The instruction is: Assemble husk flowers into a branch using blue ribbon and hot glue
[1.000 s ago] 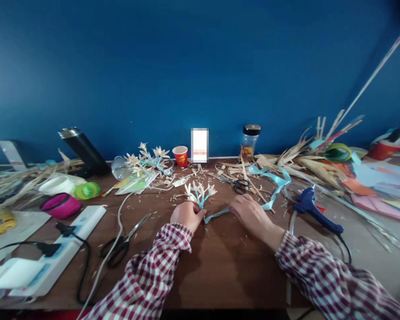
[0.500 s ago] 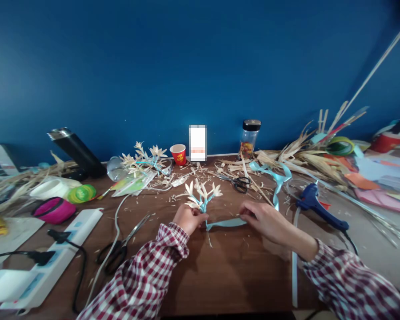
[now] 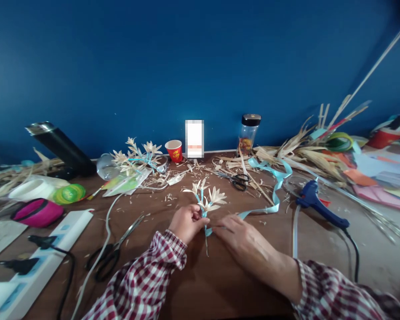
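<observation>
Between my left hand's thumb and fingers is the stem of a small spray of pale, dried-husk flowers. Its blooms stand above the grip, and a thin bare stem end sticks out below. Light blue ribbon is wrapped about the stem and runs off to the right, under and past my right hand. My right fingers are closed on the ribbon close to the stem, partly hiding it. The ribbon's far part lies in loose curls on the table.
Scissors lie left of my left arm, near a white power strip. Another pair of scissors rests among husk scraps behind. A blue glue gun is at the right. A red paper cup and a jar stand by the wall.
My right hand has come left, close to the stem, shortening the stretch of ribbon between my hands. The flower spray has turned in my left hand. The loose ribbon has been drawn toward me.
</observation>
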A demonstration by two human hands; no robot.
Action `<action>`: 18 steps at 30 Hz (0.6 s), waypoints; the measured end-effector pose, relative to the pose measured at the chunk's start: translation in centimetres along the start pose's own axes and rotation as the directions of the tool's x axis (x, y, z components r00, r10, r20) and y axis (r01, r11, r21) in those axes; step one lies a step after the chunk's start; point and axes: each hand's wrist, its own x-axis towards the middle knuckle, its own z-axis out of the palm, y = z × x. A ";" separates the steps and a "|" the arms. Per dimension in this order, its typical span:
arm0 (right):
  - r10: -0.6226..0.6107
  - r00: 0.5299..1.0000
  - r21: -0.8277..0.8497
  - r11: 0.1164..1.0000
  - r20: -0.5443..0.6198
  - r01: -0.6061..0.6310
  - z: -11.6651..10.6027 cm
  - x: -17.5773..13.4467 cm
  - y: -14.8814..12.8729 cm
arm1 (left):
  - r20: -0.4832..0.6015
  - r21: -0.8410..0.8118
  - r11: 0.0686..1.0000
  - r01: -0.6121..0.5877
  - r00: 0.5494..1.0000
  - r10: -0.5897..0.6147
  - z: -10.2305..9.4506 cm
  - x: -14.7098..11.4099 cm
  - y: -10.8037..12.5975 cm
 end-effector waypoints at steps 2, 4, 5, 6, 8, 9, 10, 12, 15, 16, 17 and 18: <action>-0.030 0.999 -0.012 0.999 0.029 0.031 0.8 -0.1 -0.4 | -0.014 -0.007 1.000 0.014 1.000 -0.014 0.0 -0.1 0.2; -0.034 0.998 -0.041 0.998 0.060 0.037 1.2 -0.4 -0.4 | -0.029 -0.005 0.999 0.039 0.999 -0.039 0.1 -0.2 0.4; -0.035 0.997 -0.056 0.998 0.074 0.039 1.3 -0.6 -0.3 | -0.034 -0.002 0.999 0.049 0.998 -0.049 0.1 -0.3 0.6; -0.034 0.995 -0.067 0.997 0.090 0.041 1.3 -0.6 -0.2 | -0.038 0.005 0.998 0.056 0.998 -0.056 0.1 -0.3 0.7; -0.019 0.993 -0.072 0.997 0.113 0.027 1.2 -0.7 -0.1 | -0.041 0.021 0.998 0.061 0.997 -0.060 0.1 -0.4 0.9; -0.009 0.993 -0.067 0.998 0.119 0.017 1.1 -0.6 -0.1 | -0.037 0.023 0.998 0.061 0.998 -0.060 0.1 -0.4 0.9; 0.000 0.993 -0.063 0.998 0.121 0.008 1.0 -0.5 -0.2 | -0.033 0.023 0.998 0.063 0.998 -0.062 0.1 -0.4 1.0; 0.017 0.993 -0.079 0.997 0.119 -0.008 0.9 -0.3 -0.4 | -0.031 0.021 0.997 0.069 0.997 -0.068 0.1 -0.4 1.0; 0.037 0.990 -0.128 0.992 0.133 -0.019 0.8 -0.3 -0.7 | -0.042 0.029 0.997 0.068 0.997 -0.067 0.1 -0.4 1.1; 0.041 0.990 -0.128 0.991 0.137 -0.024 0.8 -0.4 -0.7 | -0.044 0.030 0.997 0.069 0.997 -0.067 0.1 -0.4 1.1; 0.046 0.990 -0.114 0.993 0.135 -0.031 0.8 -0.5 -0.8 | -0.044 0.027 0.997 0.071 0.997 -0.070 0.1 -0.4 1.1; 0.051 0.990 -0.089 0.995 0.129 -0.039 0.8 -0.6 -0.8 | -0.044 0.022 0.997 0.073 0.996 -0.072 0.1 -0.4 1.1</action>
